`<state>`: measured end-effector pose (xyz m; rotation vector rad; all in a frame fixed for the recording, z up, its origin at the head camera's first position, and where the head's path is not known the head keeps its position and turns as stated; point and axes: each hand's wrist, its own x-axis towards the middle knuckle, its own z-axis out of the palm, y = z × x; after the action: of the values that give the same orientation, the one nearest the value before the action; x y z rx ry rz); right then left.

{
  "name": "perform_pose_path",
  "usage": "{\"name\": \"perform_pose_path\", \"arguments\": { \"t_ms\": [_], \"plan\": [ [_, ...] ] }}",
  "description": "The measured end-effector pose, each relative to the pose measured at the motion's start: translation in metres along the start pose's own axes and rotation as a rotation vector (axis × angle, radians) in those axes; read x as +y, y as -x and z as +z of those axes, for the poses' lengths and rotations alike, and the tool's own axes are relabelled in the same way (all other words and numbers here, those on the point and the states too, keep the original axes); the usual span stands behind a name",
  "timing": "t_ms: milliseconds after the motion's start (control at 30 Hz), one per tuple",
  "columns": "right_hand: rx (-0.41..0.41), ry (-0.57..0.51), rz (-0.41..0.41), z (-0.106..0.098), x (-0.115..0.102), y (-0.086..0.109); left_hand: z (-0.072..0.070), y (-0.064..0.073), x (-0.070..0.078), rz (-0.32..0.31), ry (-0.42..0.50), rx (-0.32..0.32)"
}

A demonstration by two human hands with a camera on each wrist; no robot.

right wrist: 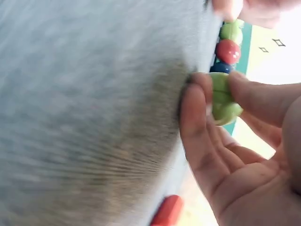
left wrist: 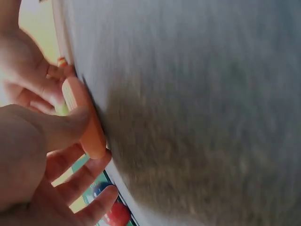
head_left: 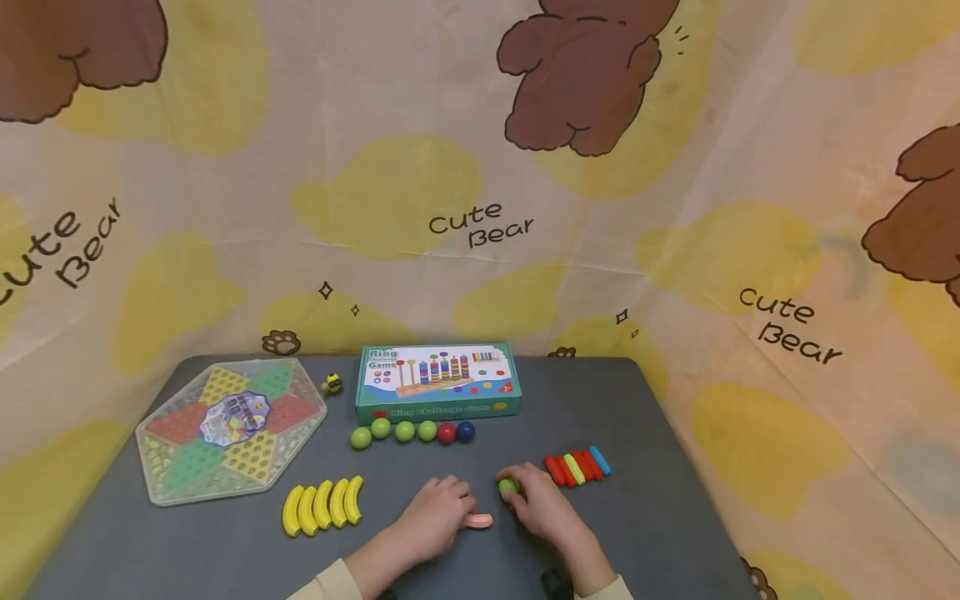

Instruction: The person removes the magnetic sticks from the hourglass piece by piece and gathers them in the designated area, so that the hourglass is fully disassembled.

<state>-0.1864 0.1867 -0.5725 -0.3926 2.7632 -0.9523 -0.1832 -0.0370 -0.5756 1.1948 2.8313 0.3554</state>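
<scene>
My left hand (head_left: 437, 517) pinches a pinkish-orange, sausage-shaped piece (head_left: 479, 521) between thumb and fingers, low over the dark grey table. The left wrist view shows the same rounded piece (left wrist: 83, 113), with the thumb across its side. To the right, my right hand (head_left: 546, 502) holds a green ball (head_left: 508, 487) between thumb and fingertips. Close up in the right wrist view, that green ball (right wrist: 222, 100) has a dark seam line. Beyond the hands, several green balls (head_left: 405, 431), a red ball (head_left: 446, 432) and a blue ball (head_left: 466, 431) stand in a row.
Behind the balls lies a ring game box (head_left: 438, 383). Several yellow banana pieces (head_left: 322, 505) are lined up at left, before a hexagonal board game case (head_left: 232, 433). A small bee figure (head_left: 332, 383) stands near that case. Red, yellow and blue sticks (head_left: 577, 467) lie at right.
</scene>
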Motion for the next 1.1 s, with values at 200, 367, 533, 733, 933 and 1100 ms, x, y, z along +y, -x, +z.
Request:
{"name": "perform_pose_path", "arguments": {
  "t_ms": [200, 367, 533, 733, 933, 1100],
  "plan": [
    [0.031, -0.148, 0.063, 0.003, 0.008, -0.005, -0.006, 0.0, -0.01, -0.06, 0.045, 0.017],
    [0.045, -0.101, 0.058, 0.002, 0.009, -0.005, -0.005, -0.007, 0.014, -0.364, 0.232, 0.159],
    [0.057, -0.066, 0.051, 0.002, 0.006, -0.005, 0.001, -0.008, 0.029, -0.469, 0.287, 0.128],
    [0.053, -0.049, 0.043, 0.005, 0.002, -0.005, 0.008, -0.006, 0.026, -0.465, 0.28, 0.117],
    [0.05, -0.038, 0.049, 0.007, 0.001, -0.003, -0.001, 0.0, 0.013, -0.425, 0.386, 0.098],
    [0.035, -0.038, 0.062, 0.007, 0.001, -0.002, -0.02, 0.012, -0.013, -0.465, 0.46, 0.139]
  ]
}}
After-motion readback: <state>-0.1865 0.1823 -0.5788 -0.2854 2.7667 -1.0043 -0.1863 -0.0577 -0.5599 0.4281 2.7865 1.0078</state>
